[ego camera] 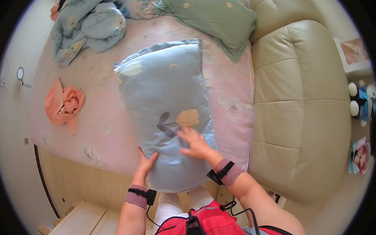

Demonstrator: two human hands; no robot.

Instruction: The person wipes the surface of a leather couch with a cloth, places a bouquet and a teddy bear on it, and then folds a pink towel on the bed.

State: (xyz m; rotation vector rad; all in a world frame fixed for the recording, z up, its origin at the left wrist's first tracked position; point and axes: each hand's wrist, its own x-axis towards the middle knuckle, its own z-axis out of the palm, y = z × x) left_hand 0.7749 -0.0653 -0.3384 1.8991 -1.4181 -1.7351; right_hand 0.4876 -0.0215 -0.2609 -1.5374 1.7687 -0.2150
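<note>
A light blue pillow point(164, 95) with a printed yellow flower and dark leaves lies lengthwise before me, its near end over the edge of the bed point(107, 127). My left hand point(147, 161) is at the pillow's left edge, thumb on top and the other fingers partly hidden beside or under it. Over the pillow's lower right part, near the flower, my right hand point(193, 142) is spread and slightly blurred, with nothing gripped in it. Whether its palm presses on the cloth is hard to tell.
A green pillow point(216, 22) and a crumpled blue quilt point(101, 24) lie at the far side. Bunched orange cloth point(64, 105) rests on the left. A padded beige leather headboard point(278, 99) borders the bed's right side. Pale cabinets point(82, 219) stand at lower left.
</note>
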